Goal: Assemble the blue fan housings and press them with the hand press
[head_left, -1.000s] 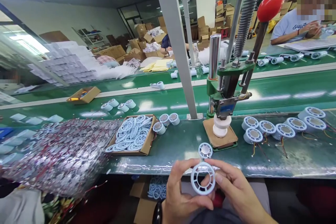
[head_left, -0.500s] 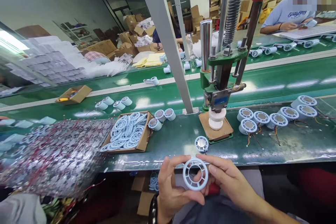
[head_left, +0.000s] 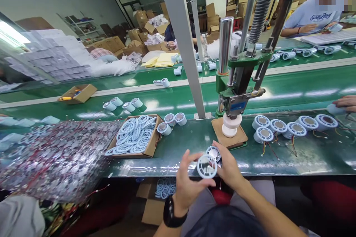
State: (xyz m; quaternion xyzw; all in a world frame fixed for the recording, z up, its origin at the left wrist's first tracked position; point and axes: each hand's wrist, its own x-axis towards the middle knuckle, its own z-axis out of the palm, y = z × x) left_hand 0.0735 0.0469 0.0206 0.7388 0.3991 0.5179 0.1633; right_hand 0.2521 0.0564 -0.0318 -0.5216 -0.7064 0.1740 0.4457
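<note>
My left hand (head_left: 187,183) pinches a light-blue spoked ring (head_left: 207,176) by its edge, between thumb and fingers, tilted toward me. Just behind it is a round light-blue housing (head_left: 213,152) with a silver disc in its top, at the bench's front edge. My right hand (head_left: 229,166) closes round that housing, thumb and fingers at its sides. The ring overlaps the housing in view; whether they touch I cannot tell. To the left, a cardboard box (head_left: 151,148) is full of similar rings (head_left: 136,133).
A green hand press (head_left: 236,96) with a white plunger stands on a brown pad beyond my right hand. Wired housings (head_left: 296,129) line the bench at right, near another person's hand (head_left: 346,103). Three housings (head_left: 169,119) sit beside the box. A bubble-wrap sheet (head_left: 61,155) covers the left.
My right hand has left the ring and reached forward to the housing. My left hand has moved slightly up with the ring. Another person's hand has appeared at the right edge.
</note>
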